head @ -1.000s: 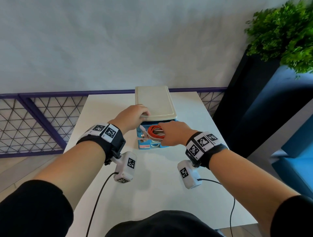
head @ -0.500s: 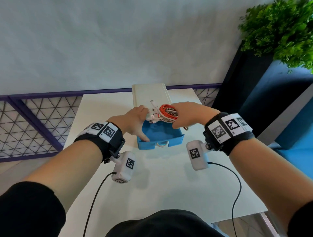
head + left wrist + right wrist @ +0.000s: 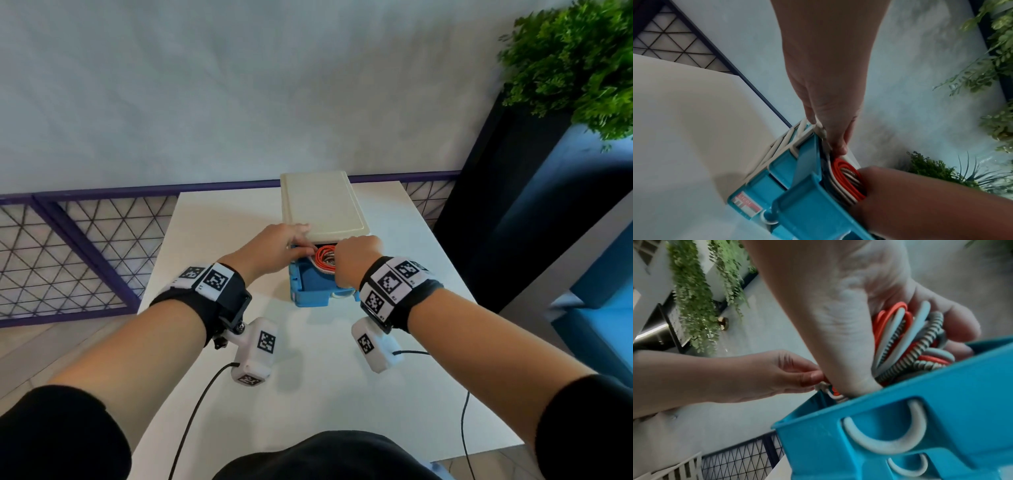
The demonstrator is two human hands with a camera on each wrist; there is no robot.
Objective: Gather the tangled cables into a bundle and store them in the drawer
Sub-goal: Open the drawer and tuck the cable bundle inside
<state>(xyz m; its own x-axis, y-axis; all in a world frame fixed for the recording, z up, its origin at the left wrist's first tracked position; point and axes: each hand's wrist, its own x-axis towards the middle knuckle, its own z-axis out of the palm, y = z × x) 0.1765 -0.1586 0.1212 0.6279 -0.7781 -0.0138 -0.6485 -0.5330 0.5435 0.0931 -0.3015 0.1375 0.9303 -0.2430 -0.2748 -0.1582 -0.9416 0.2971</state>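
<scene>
A small drawer unit with a cream top (image 3: 322,205) stands at the table's far middle, its top blue drawer (image 3: 310,291) pulled out toward me. The cable bundle (image 3: 323,257), coiled orange, white and grey-striped cords, sits low in the back of that drawer. My right hand (image 3: 354,260) reaches down into the drawer, fingers curled round the cable bundle (image 3: 906,337). My left hand (image 3: 291,245) is at the drawer's left rear corner. Its thumb and finger (image 3: 809,378) pinch the loose white cable ends (image 3: 824,387). In the left wrist view the bundle (image 3: 846,180) lies between both hands.
The white table (image 3: 325,394) stretches toward me in front of the drawer. A second blue drawer with a white handle (image 3: 908,467) sits below the open one. A purple mesh railing (image 3: 68,246) runs behind on the left. A dark planter with greenery (image 3: 575,61) stands to the right.
Half a second ago both hands held the bundle above the unit's top. Both hands have since come down, and the bundle now sits inside the open drawer.
</scene>
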